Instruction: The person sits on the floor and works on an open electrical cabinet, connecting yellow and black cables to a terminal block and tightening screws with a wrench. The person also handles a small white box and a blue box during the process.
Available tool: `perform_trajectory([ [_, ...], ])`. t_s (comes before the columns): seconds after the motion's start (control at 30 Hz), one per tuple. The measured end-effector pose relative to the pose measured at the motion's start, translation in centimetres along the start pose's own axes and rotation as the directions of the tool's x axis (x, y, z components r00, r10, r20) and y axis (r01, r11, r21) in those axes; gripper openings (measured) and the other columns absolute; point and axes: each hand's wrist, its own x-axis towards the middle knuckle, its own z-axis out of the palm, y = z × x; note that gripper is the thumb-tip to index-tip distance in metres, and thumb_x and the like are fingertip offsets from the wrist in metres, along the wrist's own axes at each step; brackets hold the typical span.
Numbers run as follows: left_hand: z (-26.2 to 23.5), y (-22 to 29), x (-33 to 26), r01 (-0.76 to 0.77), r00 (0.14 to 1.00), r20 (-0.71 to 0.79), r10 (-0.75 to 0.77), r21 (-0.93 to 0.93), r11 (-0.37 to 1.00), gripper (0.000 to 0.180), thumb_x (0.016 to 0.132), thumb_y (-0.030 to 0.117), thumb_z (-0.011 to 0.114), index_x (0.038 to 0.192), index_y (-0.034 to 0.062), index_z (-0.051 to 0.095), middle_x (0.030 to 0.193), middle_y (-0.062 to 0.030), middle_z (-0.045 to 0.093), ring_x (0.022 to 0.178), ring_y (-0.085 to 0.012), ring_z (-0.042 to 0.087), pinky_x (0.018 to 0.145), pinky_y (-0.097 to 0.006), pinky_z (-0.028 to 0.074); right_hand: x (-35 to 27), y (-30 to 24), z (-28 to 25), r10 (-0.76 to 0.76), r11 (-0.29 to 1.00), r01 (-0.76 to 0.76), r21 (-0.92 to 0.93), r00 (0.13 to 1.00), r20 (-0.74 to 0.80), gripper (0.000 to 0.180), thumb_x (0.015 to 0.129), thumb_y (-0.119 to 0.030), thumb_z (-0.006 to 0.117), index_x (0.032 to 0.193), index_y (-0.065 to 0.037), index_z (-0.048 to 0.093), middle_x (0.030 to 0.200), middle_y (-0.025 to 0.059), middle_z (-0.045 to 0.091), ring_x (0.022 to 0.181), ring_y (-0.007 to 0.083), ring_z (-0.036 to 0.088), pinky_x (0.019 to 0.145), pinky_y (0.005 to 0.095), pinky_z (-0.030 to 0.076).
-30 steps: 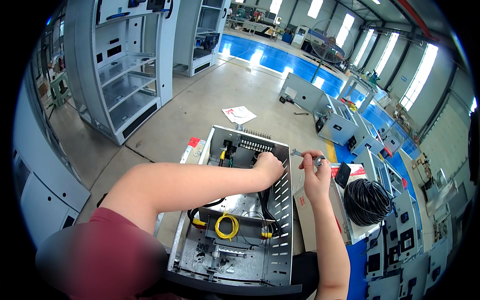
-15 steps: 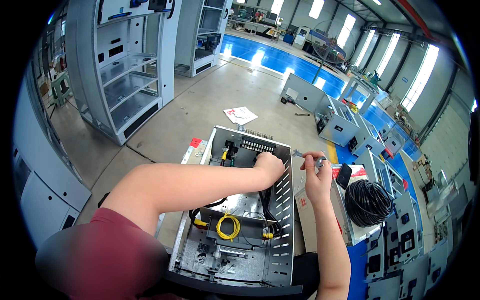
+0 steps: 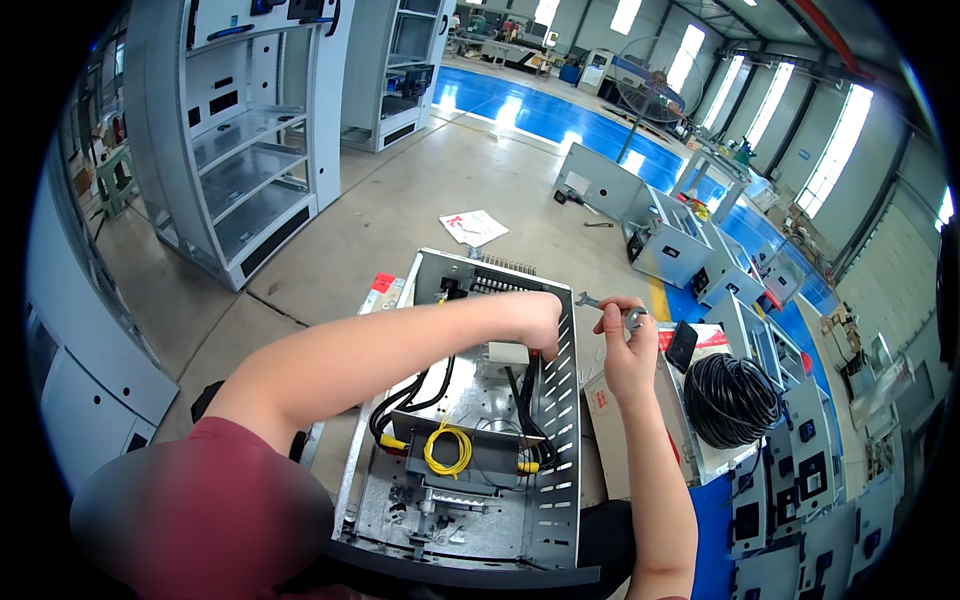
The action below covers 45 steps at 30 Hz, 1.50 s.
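Observation:
My left hand (image 3: 540, 322) reaches across into an open grey metal enclosure (image 3: 572, 480). It hangs near the slotted right wall, fingers curled downward above a bundle of black cables (image 3: 525, 400); what they pinch, if anything, is hidden. Outside that wall, my right hand (image 3: 628, 355) is raised and grips a silver wrench (image 3: 590, 300). Lower in the enclosure, a coil of yellow wire (image 3: 430, 455) lies on a dark crosspiece. Loose small hardware (image 3: 400, 500) is scattered on the floor of the enclosure. A row of terminals (image 3: 490, 284) runs along the far end, partly behind my forearm.
Right of the enclosure stand a black cable coil (image 3: 735, 400) and a black phone (image 3: 681, 345) on a box. A paper sheet (image 3: 474, 228) lies on the floor beyond. Tall grey cabinets (image 3: 330, 120) rise at left; several metal enclosures (image 3: 675, 250) stand at right.
My left hand has moved nearer along the right wall, away from the terminals, uncovering a white piece inside. My right hand still holds the wrench. The whole view has shifted slightly.

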Motion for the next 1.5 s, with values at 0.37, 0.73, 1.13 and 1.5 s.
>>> perform_trajectory([
  [0.37, -7.1, -13.7, -14.8, -0.128, 0.98, -0.107, 0.166, -0.984, 0.123, 0.035, 0.105, 0.026, 0.064, 0.078, 0.0172, 0.044, 0.066, 0.0107, 0.03, 0.055, -0.0023, 0.026, 0.047, -0.021, 0.02, 0.1, 0.3, 0.5, 0.093, 0.984, -0.094, 0.153, 0.996, 0.01, 0.023, 0.11, -0.025, 0.061, 0.107, -0.005, 0.07, 0.082, 0.0033, 0.068, 0.091, 0.0172, 0.058, 0.09, 0.033, 0.042],
  [0.73, -0.7, -25.6, -13.5, 0.058, 0.947, 0.106, -0.302, -0.985, -0.163, 0.027, 0.085, 0.034, 0.046, 0.067, 0.0184, 0.034, 0.061, 0.003, 0.036, 0.049, -0.0095, 0.027, 0.045, -0.026, 0.021, -0.3, -0.2, 0.6, 0.05, 0.936, -0.06, 0.347, 0.998, 0.037, 0.019, 0.112, -0.018, 0.057, 0.111, 0.0, 0.063, 0.092, 0.0042, 0.062, 0.085, 0.0118, 0.06, 0.079, 0.0267, 0.046],
  [1.13, 4.8, -27.9, -8.3, 0.236, 0.864, -0.013, -0.502, -0.872, 0.428, 0.029, 0.093, 0.012, 0.053, 0.112, -0.0025, 0.07, 0.081, -0.0025, 0.056, 0.066, -0.0119, 0.046, 0.055, -0.027, 0.035, -0.4, 0.4, 1.3, 0.088, 0.932, -0.105, 0.347, 0.994, 0.064, 0.019, 0.111, -0.018, 0.058, 0.111, 0.0, 0.063, 0.091, 0.0045, 0.061, 0.085, 0.0115, 0.059, 0.08, 0.0267, 0.047],
  [1.5, 5.4, -28.3, -8.4, 0.173, 0.891, -0.091, -0.446, -0.838, 0.517, 0.033, 0.094, -0.005, 0.057, 0.126, -0.0092, 0.06, 0.101, -0.0159, 0.071, 0.084, -0.0224, 0.071, 0.076, -0.033, 0.06, -0.4, -0.6, 1.2, 0.068, 0.946, -0.082, 0.312, 0.996, 0.055, 0.02, 0.111, -0.017, 0.058, 0.109, 0.002, 0.064, 0.091, 0.0041, 0.061, 0.084, 0.012, 0.06, 0.079, 0.0265, 0.047],
])
